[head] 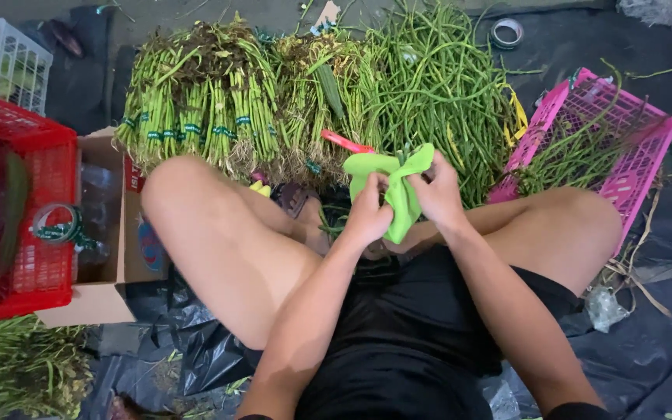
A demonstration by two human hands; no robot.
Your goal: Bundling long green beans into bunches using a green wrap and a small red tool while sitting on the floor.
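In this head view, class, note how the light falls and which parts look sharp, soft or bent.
Head view: even, soft light, with faint shadows under the legs; no strong glare, only a dull sheen on the black sheet; both hands and the green cloth are fairly sharp; the red crate and the edges look stretched by the wide lens.

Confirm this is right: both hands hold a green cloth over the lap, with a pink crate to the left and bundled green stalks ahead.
Wrong side. The head view shows the pink crate on the right. Both the left hand and right hand do hold the green cloth, with bundled green stalks ahead.

Crumpled bright green cloth [395, 187], held
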